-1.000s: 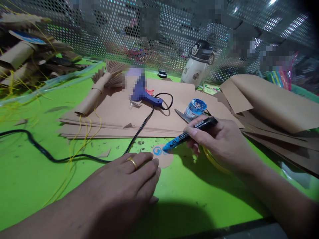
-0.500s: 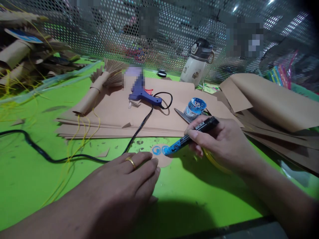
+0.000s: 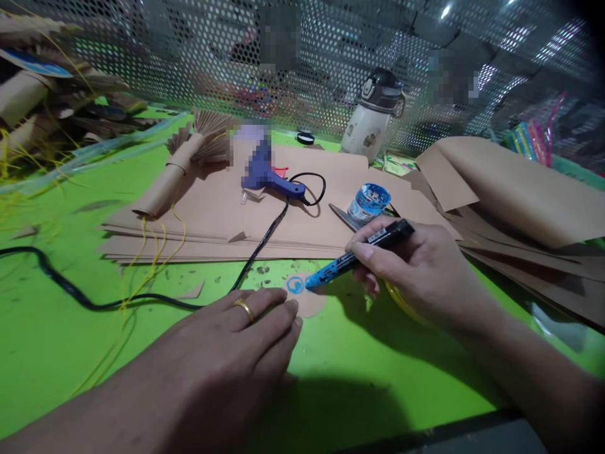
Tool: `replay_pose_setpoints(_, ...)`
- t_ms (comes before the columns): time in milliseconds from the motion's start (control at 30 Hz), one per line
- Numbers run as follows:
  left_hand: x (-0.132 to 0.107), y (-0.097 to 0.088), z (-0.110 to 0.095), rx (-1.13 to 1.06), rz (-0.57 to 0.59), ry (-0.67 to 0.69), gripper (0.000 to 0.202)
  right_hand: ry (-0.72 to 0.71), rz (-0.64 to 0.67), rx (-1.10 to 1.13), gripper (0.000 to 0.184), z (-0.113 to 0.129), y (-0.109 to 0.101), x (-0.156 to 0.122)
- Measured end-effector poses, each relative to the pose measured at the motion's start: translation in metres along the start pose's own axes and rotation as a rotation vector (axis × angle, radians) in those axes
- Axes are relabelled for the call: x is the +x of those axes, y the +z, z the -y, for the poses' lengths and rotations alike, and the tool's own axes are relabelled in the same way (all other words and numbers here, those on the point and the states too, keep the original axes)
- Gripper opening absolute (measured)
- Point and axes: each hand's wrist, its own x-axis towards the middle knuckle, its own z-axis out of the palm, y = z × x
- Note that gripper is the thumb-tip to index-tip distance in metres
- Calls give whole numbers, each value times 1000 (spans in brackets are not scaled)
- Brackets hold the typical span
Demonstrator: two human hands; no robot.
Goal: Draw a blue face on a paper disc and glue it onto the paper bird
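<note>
Right hand, fingers pinching a blue marker, tip on a paper disc; left hand, fingers pressed together, flat on the green worktop, touching the disc.

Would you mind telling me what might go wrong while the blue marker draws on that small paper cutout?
The left hand pins the cutout only at its edge, so it may shift under the marker in the right hand. The blue circle sits near the left fingertips and might smear.
</note>
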Motion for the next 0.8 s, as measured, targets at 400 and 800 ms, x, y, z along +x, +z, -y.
replay_pose_setpoints(400, -1, -1, -5, -13, 8, -84, 31, 12, -19, -36, 15, 4, -4, 1)
replay_pose_setpoints(800, -4, 1, -6, -43, 0, -115, 33, 14, -26, -55, 15, 2, -3, 1)
